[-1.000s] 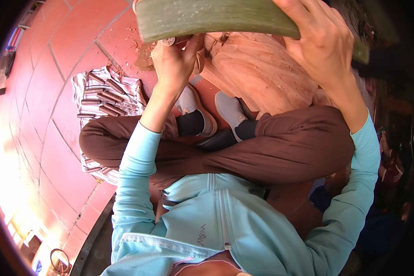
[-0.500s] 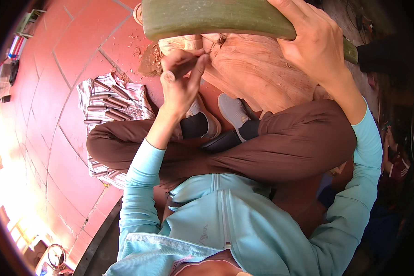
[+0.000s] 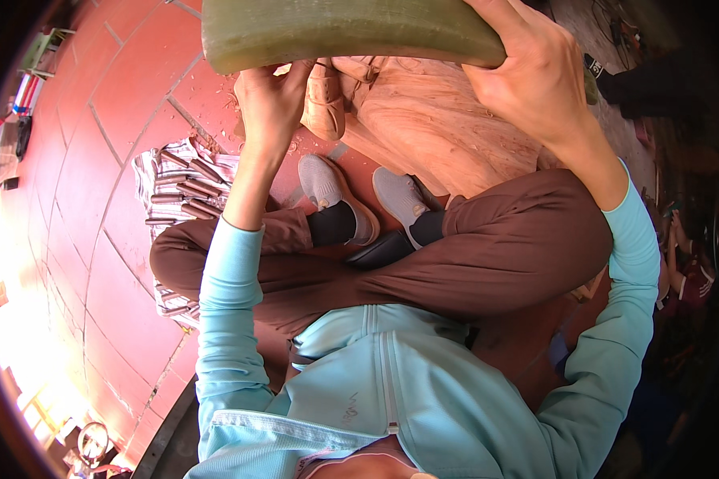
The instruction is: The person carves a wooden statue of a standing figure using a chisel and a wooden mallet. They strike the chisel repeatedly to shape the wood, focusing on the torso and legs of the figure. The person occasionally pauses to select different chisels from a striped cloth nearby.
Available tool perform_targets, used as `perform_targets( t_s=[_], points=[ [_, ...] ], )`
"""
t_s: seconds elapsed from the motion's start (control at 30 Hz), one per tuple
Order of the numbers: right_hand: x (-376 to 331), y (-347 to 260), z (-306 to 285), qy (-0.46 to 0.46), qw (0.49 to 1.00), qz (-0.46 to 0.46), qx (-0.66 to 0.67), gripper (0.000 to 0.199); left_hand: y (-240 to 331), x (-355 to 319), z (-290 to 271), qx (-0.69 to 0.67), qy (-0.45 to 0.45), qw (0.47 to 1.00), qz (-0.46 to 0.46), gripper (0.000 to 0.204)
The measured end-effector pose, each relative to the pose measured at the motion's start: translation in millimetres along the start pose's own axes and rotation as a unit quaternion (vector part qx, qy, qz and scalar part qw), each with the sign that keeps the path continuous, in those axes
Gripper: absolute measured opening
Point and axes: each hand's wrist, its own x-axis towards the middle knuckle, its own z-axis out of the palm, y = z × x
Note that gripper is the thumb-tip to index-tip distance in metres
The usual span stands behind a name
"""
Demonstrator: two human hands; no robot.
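My right hand point(image 3: 539, 76) is wrapped round a thick, smooth green mallet point(image 3: 339, 33), which spans the top of the view. Under the mallet's left end, my left hand point(image 3: 265, 108) is raised with its fingers curled. The mallet covers its fingertips and the wooden-handled chisel it gripped a moment earlier. A large reddish-brown wood carving point(image 3: 439, 116) lies between and beyond my feet. Its rounded, paler carved end point(image 3: 323, 104) is just right of my left hand.
Several wooden-handled carving tools point(image 3: 192, 191) lie on a striped cloth point(image 3: 145, 172) left of my knee. Wood shavings are scattered on the red tiled floor point(image 3: 72, 215). My grey shoes point(image 3: 325, 182) rest close to the carving. Another person point(image 3: 691, 275) is at the far right.
My left hand has shifted left and away from me, so the chisel handle is now hidden behind the mallet. The mallet has moved left, and more of the carving's pale end shows.
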Motion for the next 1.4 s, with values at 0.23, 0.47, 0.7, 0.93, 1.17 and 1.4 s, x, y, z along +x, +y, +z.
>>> perform_targets(
  t_s=[0.23,0.47,0.7,0.93,1.17,1.4],
  points=[
    [2,1,3,0.008,1.0,-0.017,0.012,0.062,4,-1,3,0.015,0.033,0.999,0.023,0.034],
    [-6,12,16,0.026,0.999,-0.041,0.007,0.064,5,9,0,0.04,-0.014,0.999,-0.005,0.035],
    [-3,11,15,-0.001,1.0,-0.027,-0.003,0.064,8,5,3,0.024,-0.023,0.999,-0.006,0.04],
    [0,9,13,0.047,0.997,-0.05,0.026,0.062,9,4,7,0.033,0.024,0.998,0.05,0.027],
    [-1,10,15,0.058,0.996,-0.056,0.029,0.064,10,7,1,0.065,-0.033,0.997,-0.009,0.038],
    [-8,17,23,0.053,0.997,-0.041,0.036,0.064,2,5,9,0.024,0.018,0.999,0.045,0.027]
  ],
)
